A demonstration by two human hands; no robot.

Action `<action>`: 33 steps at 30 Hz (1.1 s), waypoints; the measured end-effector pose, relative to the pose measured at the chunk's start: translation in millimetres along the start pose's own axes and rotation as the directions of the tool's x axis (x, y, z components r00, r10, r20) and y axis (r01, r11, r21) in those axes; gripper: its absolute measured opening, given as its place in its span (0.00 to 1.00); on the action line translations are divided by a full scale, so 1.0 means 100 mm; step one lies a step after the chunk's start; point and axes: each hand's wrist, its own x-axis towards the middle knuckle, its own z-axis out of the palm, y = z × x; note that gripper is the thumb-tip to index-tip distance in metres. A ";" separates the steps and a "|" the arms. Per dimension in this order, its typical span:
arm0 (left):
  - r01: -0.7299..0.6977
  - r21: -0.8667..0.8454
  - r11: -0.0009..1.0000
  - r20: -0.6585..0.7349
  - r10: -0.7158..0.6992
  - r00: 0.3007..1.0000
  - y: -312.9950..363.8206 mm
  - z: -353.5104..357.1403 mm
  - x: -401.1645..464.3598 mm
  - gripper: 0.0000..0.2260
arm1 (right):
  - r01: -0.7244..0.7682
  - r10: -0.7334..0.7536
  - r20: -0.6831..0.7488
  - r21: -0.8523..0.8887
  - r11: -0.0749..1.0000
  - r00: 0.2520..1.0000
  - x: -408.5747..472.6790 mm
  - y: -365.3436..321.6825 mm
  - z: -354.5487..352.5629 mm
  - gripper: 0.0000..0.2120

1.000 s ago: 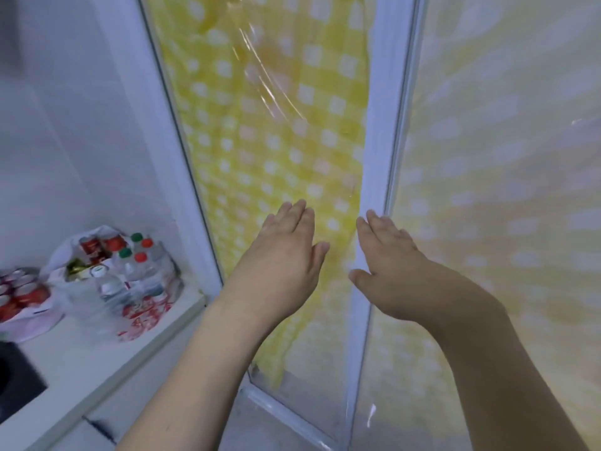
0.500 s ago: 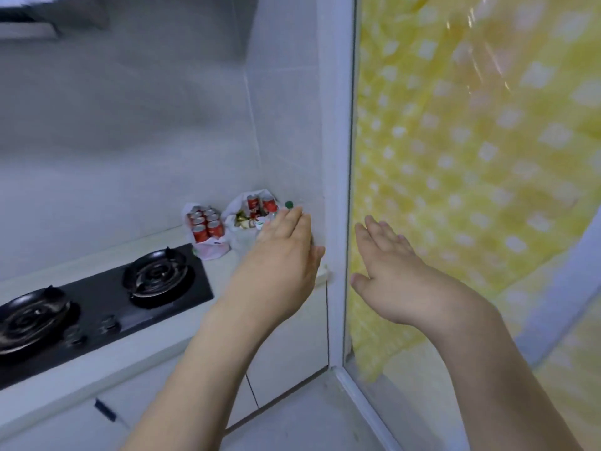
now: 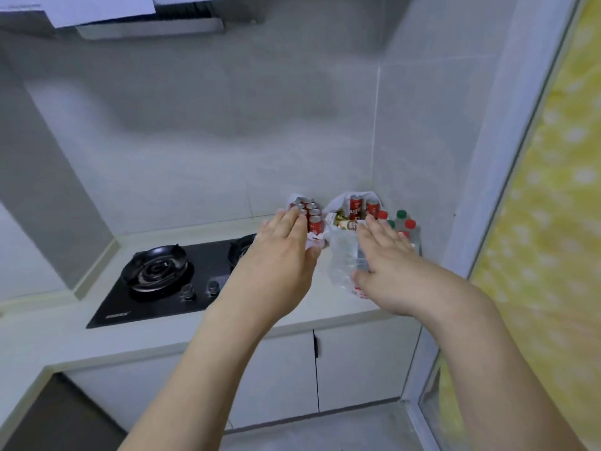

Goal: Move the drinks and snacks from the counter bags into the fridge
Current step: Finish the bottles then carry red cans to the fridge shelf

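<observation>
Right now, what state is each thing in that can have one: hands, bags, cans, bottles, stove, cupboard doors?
left hand: open, fingers flat, holding nothing
right hand: open, empty
left bag: open at the top, on the counter
red cans: upright, packed in the left bag
right bag: open, full
bottles: upright, capped
stove: no flame, no pot
cupboard doors: shut

Black glass two-burner gas hob (image 3: 156, 288) set flush in a pale stone countertop (image 3: 48, 333), two knobs at its front edge. Grey tiled wall (image 3: 195, 141) behind; range hood (image 3: 146, 24) above. White cabinet doors (image 3: 357, 362) below; yellow white-dotted curtain (image 3: 553, 222) behind glass at right.
</observation>
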 end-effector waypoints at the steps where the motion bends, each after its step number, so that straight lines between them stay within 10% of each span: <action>1: 0.010 0.003 1.000 0.004 -0.010 1.000 -0.06 0.01 0.02 0.26 | 0.006 -0.006 0.003 0.000 1.000 1.000 0.07 -0.03 0.01 0.34; 33: 0.048 -0.058 0.997 0.108 -0.042 0.993 -0.25 1.19 2.48 0.25 | -0.096 0.089 0.161 0.035 0.995 0.983 2.56 1.82 0.09 0.34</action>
